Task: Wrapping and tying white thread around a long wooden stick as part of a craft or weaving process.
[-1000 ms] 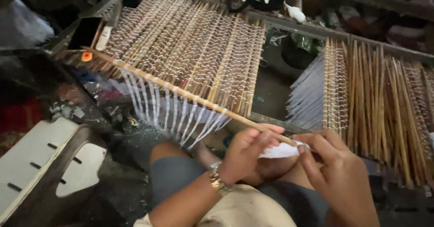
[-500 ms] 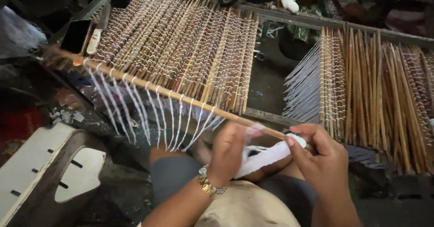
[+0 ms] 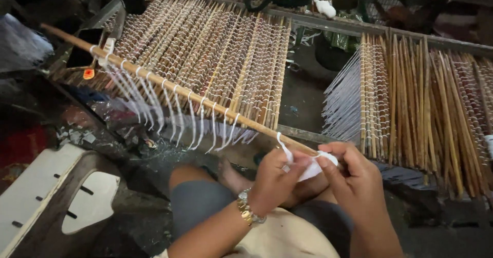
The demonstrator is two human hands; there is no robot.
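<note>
Long stick (image 3: 169,86) runs from upper left down to the hands, white loops hanging off it. Left hand (image 3: 275,178) pinches the near end; right hand (image 3: 354,181) is closed on white string (image 3: 313,168). Risk: slack grip, stick tips, loops slide off. Versus 0.5 s ago: far end higher, hands closer.

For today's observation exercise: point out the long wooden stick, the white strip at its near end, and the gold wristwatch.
Long wooden stick (image 3: 169,86), head view, bare mid-length.
White strip (image 3: 310,169), head view, the part between both hands.
Gold wristwatch (image 3: 247,214), head view, band on the left wrist.
</note>
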